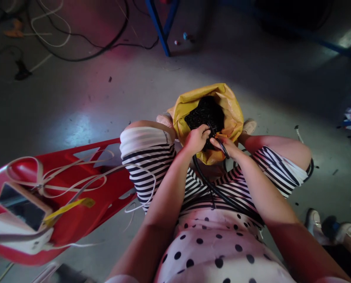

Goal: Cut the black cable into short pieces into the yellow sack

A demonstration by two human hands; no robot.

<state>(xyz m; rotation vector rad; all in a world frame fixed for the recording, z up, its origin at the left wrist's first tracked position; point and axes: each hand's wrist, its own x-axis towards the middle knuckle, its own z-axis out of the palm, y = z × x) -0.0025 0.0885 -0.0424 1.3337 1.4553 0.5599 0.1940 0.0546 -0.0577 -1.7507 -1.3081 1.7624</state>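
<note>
Red plastic stool (84,204) at left on grey floor (252,74), carrying a phone (22,206) and loose white cables (75,181). Black and white cords (75,37) lie top left near a blue frame leg (160,27). White shoes (331,230) at lower right.

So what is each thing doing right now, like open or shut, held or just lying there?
Yellow bag: open, full of small black bits, standing between the knees.
Black hose: held at its end, trailing down across the lap.
Left hand: closed, at the bag's mouth.
Right hand: closed on the hose end.
Red chair: beside the person, with white cords lying on it.
Phone: lying on the chair, screen dark.
</note>
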